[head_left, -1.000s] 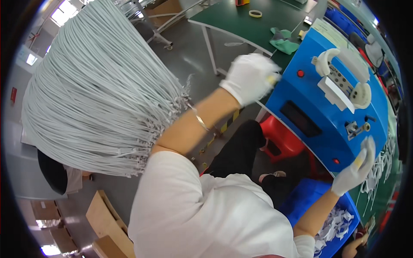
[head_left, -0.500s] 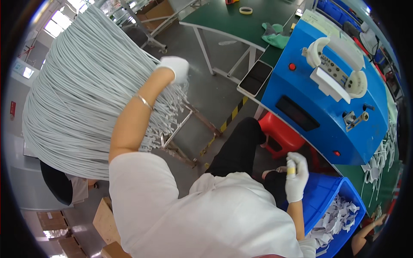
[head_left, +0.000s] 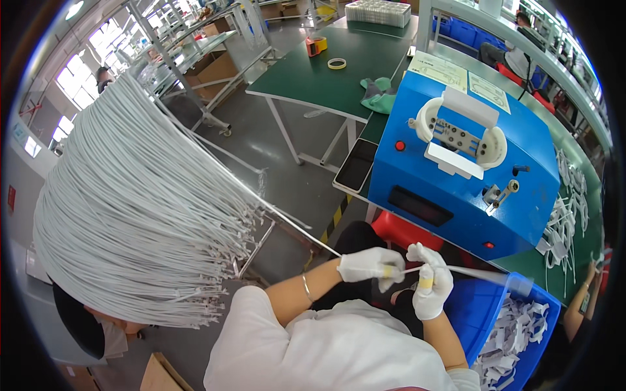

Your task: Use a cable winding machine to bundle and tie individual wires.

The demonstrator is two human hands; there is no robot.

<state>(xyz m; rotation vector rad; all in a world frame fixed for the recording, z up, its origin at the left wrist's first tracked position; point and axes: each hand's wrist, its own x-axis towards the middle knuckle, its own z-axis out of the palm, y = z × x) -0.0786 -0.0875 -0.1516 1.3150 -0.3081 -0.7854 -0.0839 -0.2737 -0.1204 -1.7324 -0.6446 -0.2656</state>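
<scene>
In front of my body, my left hand (head_left: 372,266), in a white glove, is closed around a thin light-grey cable (head_left: 297,223). That cable stretches back toward the large hanging bundle of grey cables (head_left: 137,202) on the left. Close beside it, my gloved right hand (head_left: 432,283) pinches the short stretch of cable between both hands, thumb side up. Yellow tape wraps a finger on each glove. A blurred whitish streak (head_left: 482,274) runs from the right hand over the bin; I cannot tell whether it is cable.
A blue machine (head_left: 535,176) with white curved holders stands at right. Below it are a red stool (head_left: 404,229) and a blue bin (head_left: 555,309) of white scraps. A green table (head_left: 293,81) carries a tape roll (head_left: 336,64). Another person's arm (head_left: 580,303) shows at far right.
My left hand has come from the bundle's ends rightward to meet my right hand, drawing a cable along. My right hand has shifted slightly left and down. The head view has shifted.
</scene>
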